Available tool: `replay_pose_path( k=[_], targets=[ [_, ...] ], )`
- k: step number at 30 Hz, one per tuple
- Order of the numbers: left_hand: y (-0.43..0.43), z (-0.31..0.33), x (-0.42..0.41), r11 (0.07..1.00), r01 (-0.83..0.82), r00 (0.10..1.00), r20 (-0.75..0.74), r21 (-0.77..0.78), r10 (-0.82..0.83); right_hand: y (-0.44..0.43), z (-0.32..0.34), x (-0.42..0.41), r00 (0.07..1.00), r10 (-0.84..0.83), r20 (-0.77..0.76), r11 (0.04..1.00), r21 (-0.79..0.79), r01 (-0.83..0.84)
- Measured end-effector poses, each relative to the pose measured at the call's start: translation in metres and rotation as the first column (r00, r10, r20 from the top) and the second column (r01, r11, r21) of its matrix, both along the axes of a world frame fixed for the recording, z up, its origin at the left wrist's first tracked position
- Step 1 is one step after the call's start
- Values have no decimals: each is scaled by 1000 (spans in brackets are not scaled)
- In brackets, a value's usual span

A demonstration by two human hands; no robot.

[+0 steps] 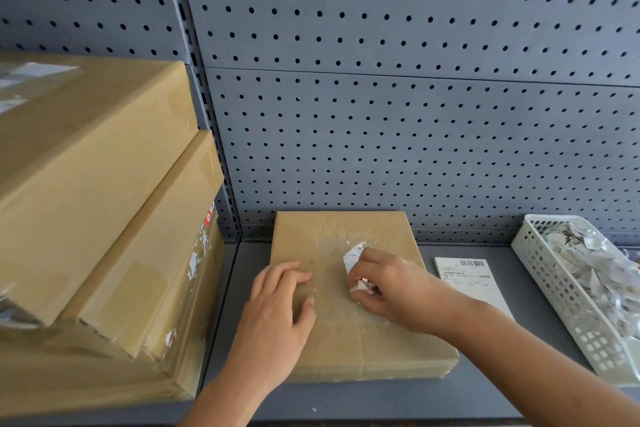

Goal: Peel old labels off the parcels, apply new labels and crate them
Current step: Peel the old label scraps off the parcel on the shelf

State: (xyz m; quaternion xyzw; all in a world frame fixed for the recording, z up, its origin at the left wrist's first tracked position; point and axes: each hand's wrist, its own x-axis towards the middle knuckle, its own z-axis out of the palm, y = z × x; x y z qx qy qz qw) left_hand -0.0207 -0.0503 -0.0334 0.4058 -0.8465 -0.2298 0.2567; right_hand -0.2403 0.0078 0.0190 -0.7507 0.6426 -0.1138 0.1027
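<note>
A flat brown cardboard parcel (349, 340) lies on the grey shelf in front of me. Its top shows pale glue residue and a torn white scrap of the old label (353, 255), partly lifted. My right hand (388, 284) pinches that scrap, with crumpled label paper bunched in its fingers. My left hand (277, 309) presses down on the parcel's left half with loosely bent fingers, holding nothing. A fresh white label sheet with a barcode (474, 283) lies flat on the shelf just right of the parcel.
A stack of large cardboard boxes (93, 218) fills the left side, some with label remnants. A white perforated basket (568, 291) holding several torn label scraps stands at the far right. Grey pegboard (381, 97) forms the back wall.
</note>
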Motion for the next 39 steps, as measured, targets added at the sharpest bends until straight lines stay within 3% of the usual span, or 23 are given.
replay_pose_path(
  k=[6, 9, 19, 26, 30, 35, 39],
  targets=[
    [0, -2, 0, 1000, -1, 1000, -14, 2, 1, -3, -10, 9, 986, 8, -164, 995, -97, -24],
    [0, -2, 0, 1000, -3, 1000, -20, 2, 3, -4, -12, 10, 987, -13, -162, 987, -158, -13],
    [0, -1, 0, 1000, 5, 1000, -25, 6, -5, -6, -1, -3, 954, -169, 248, 983, -28, 182],
    [0, -1, 1, 1000, 2, 1000, -17, 5, -2, -1, 5, -7, 879, -273, 391, 962, 132, 241],
    [0, -1, 0, 1000, 1, 1000, -11, 3, -1, 4, 6, -6, 850, -284, 443, 959, 134, 251],
    [-1, -1, 0, 1000, 1, 1000, -9, 0, -1, 8, -2, 0, 925, -189, 329, 982, 86, 170],
    [-1, -1, 0, 1000, -1, 1000, -13, 8, 2, 3, -5, 3, 962, -157, 224, 985, -38, 170]
  ],
)
